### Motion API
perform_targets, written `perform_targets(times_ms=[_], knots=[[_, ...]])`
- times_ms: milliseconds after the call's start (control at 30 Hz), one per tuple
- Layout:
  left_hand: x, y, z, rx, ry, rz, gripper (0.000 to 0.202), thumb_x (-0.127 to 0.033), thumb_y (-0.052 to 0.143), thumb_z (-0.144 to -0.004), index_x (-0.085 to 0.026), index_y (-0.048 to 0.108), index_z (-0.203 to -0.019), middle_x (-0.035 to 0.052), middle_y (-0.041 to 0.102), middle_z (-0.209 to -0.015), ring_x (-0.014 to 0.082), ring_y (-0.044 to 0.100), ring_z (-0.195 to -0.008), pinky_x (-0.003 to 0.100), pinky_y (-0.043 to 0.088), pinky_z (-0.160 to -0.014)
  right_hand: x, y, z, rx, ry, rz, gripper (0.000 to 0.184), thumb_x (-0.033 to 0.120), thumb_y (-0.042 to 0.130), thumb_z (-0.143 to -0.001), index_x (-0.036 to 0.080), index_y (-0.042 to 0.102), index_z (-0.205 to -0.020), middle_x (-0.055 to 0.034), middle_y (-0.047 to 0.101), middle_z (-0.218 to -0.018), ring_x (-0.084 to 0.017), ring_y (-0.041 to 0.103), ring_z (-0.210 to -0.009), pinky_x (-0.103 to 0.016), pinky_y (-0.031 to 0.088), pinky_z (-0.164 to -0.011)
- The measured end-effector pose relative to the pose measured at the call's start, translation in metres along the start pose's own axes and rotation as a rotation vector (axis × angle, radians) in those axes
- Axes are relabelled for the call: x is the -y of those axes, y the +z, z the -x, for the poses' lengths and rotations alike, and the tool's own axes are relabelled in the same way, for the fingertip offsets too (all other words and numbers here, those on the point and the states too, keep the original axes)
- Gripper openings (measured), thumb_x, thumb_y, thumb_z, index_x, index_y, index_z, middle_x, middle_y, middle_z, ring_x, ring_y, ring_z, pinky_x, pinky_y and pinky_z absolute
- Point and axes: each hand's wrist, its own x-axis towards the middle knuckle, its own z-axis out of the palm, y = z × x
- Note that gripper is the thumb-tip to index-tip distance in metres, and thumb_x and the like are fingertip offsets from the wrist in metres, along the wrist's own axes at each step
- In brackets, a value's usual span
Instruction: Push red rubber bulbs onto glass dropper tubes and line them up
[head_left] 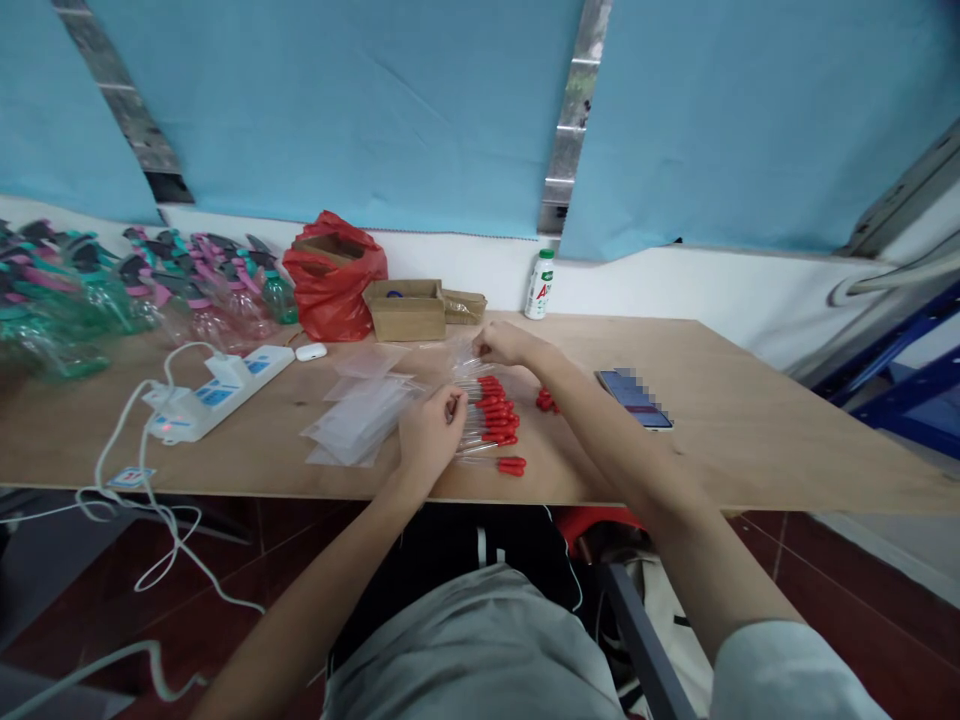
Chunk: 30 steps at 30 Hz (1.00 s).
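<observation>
My left hand point(431, 432) is closed, its fingertips pressed together beside a row of thin, clear-shafted pieces with red ends point(495, 410). What its fingers pinch, if anything, is hidden. Farther back, my right hand point(504, 345) pinches a clear plastic bag point(461, 356) just beyond the row. Flat translucent plastic bags point(356, 425) lie spread out left of my left hand. One red-ended piece point(511, 466) lies apart, nearer the table's front edge. A small group of red ends point(546, 400) shows beneath my right forearm.
A phone point(636, 398) lies on the wooden table point(750, 430) to the right. Along the back stand a white bottle point(539, 285), a cardboard box point(407, 312) and a red plastic bag point(337, 285). At left are a power strip point(225, 395) with cables and several spray bottles point(217, 300).
</observation>
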Motion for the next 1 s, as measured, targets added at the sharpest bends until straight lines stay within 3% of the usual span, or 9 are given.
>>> perform_targets(times_ms=[167,267,333,467,567,667,767,867,1000], knots=[[-0.003,-0.005,-0.001,-0.146,0.068,-0.047,0.019,-0.031,0.057,-0.105,-0.022,0.069,-0.117,0.0100,0.068,-0.116,0.0263,0.063,-0.111,0.039,0.047,-0.099,0.016,-0.007,0.039,-0.138,-0.052,-0.162,0.027,0.012,0.067,-0.088,0.017,0.085,-0.107,-0.0073,0.083,-0.098,-0.019,0.071,-0.083,-0.027,0.048,-0.083],[-0.005,-0.005,-0.002,-0.144,0.126,-0.113,0.030,-0.033,0.059,-0.104,-0.020,0.064,-0.131,0.0143,0.064,-0.127,0.0315,0.056,-0.123,0.045,0.043,-0.108,0.037,-0.008,0.067,-0.198,-0.063,-0.308,0.024,0.020,0.068,-0.092,0.019,0.084,-0.109,-0.0072,0.082,-0.103,-0.020,0.071,-0.088,-0.029,0.050,-0.088],[-0.006,-0.004,-0.001,-0.088,0.169,-0.140,0.032,-0.035,0.056,-0.106,-0.020,0.064,-0.133,0.0137,0.065,-0.127,0.0321,0.056,-0.122,0.046,0.043,-0.106,0.050,-0.005,0.083,-0.182,-0.054,-0.484,0.023,0.027,0.068,-0.094,0.019,0.082,-0.110,-0.0057,0.081,-0.100,-0.018,0.070,-0.082,-0.028,0.051,-0.081],[-0.007,-0.002,0.000,0.035,0.250,-0.169,0.026,-0.036,0.051,-0.109,-0.023,0.069,-0.121,0.0098,0.072,-0.116,0.0300,0.060,-0.114,0.043,0.044,-0.099,0.066,0.003,0.099,-0.241,0.009,-0.848,0.029,0.041,0.078,-0.090,0.017,0.072,-0.104,-0.0029,0.076,-0.085,-0.016,0.067,-0.075,-0.026,0.050,-0.071],[-0.009,-0.002,0.001,0.051,0.302,-0.184,0.028,-0.034,0.046,-0.111,-0.023,0.070,-0.119,0.0087,0.076,-0.115,0.0283,0.064,-0.110,0.044,0.041,-0.100,0.071,0.006,0.098,-0.269,0.007,-0.958,0.034,0.045,0.084,-0.084,0.017,0.067,-0.093,-0.0008,0.072,-0.079,-0.014,0.062,-0.070,-0.025,0.047,-0.068],[-0.011,-0.004,0.000,0.058,0.306,-0.218,0.031,-0.031,0.042,-0.112,-0.023,0.072,-0.116,0.0080,0.079,-0.101,0.0271,0.068,-0.099,0.047,0.038,-0.103,0.068,0.005,0.097,-0.270,0.000,-0.940,0.034,0.048,0.082,-0.086,0.017,0.071,-0.094,-0.0027,0.075,-0.084,-0.014,0.064,-0.073,-0.026,0.048,-0.070],[-0.011,-0.003,-0.001,0.039,0.271,-0.207,0.030,-0.026,0.041,-0.111,-0.022,0.071,-0.118,0.0079,0.080,-0.097,0.0262,0.071,-0.092,0.047,0.039,-0.103,0.051,0.000,0.102,-0.326,0.045,-0.745,0.032,0.049,0.073,-0.094,0.018,0.078,-0.102,-0.0054,0.079,-0.093,-0.017,0.067,-0.079,-0.028,0.049,-0.076],[-0.008,0.000,-0.002,0.011,0.227,-0.157,0.027,-0.022,0.039,-0.111,-0.019,0.065,-0.120,0.0087,0.080,-0.099,0.0252,0.072,-0.090,0.046,0.041,-0.102,0.017,-0.005,0.117,-0.432,0.241,-0.414,0.031,0.046,0.068,-0.097,0.017,0.080,-0.098,-0.0071,0.079,-0.092,-0.018,0.065,-0.078,-0.029,0.047,-0.077],[-0.004,0.004,-0.004,-0.007,0.179,-0.104,0.023,-0.023,0.035,-0.111,-0.019,0.058,-0.112,0.0062,0.076,-0.087,0.0237,0.071,-0.082,0.043,0.046,-0.096,-0.025,-0.008,0.145,-0.347,0.517,-0.277,0.033,0.042,0.063,-0.100,0.015,0.081,-0.102,-0.0106,0.081,-0.099,-0.021,0.069,-0.084,-0.030,0.049,-0.079]])
